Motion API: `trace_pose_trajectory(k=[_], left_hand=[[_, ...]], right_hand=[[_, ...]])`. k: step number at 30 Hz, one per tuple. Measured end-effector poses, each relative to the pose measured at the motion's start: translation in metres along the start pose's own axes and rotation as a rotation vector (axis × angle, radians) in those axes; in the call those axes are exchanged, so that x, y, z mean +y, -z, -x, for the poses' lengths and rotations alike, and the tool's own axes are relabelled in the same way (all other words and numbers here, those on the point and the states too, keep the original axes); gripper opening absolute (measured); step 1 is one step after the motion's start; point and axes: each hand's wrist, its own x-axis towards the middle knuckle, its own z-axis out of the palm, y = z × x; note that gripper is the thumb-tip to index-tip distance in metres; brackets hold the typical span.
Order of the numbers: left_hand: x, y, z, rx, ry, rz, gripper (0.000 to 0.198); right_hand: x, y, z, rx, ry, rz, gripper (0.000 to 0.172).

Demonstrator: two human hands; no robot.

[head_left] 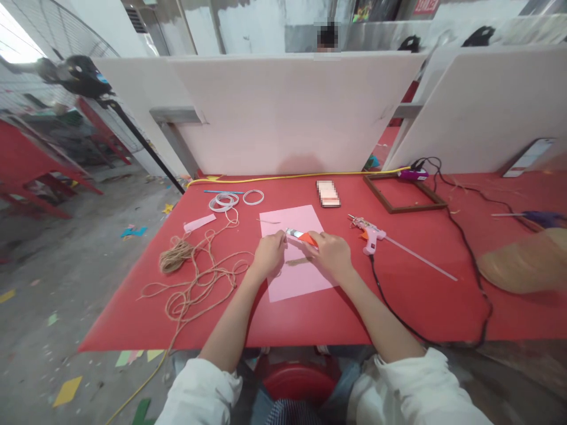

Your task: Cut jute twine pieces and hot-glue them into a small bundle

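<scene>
In the head view, your left hand [271, 251] and your right hand [331, 254] are close together above a red table [133, 319]. Your left hand is curled, and its fingers pinch the white end of a small white and orange paper piece [301, 237]. Your right hand is also curled and pinches the orange end from the other side. The piece is between both hands, over the far part of a pink paper sheet [287, 289], but I cannot tell if it touches the sheet. A thin tan strip [297, 261] lies on the sheet, just near your right hand. To the right is a pink hot glue gun [370, 236]. To the left is loose jute twine [190, 289]. On the far side are white tape rolls [224, 202], a blurred phone [328, 193] and a dark wooden frame [405, 203].
</scene>
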Motion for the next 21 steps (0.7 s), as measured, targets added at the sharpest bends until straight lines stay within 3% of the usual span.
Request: trace_pose_trajectory(k=[6,13,17,19,21], left_hand=[[0.011,-0.005,0.004,-0.003,0.047,-0.065,0.019],[0.013,0.006,0.007,0.002,0.091,-0.115,0.02],[0.031,-0.009,0.025,-0.099,-0.046,-0.098,0.014],[0.041,-0.017,0.032,-0.16,-0.143,-0.074,0.013],[0.044,-0.017,0.032,-0.145,-0.133,-0.049,0.014]], right_hand=[[-0.003,-0.003,-0.001,-0.008,-0.023,0.009,0.047],[-0.005,-0.007,0.0,0.012,-0.017,-0.013,0.04],[0.022,-0.006,-0.018,0.033,-0.196,0.054,0.043],[0.042,-0.005,-0.026,0.133,-0.313,0.065,0.045],[0.053,-0.005,-0.028,0.226,-0.263,0.001,0.049]])
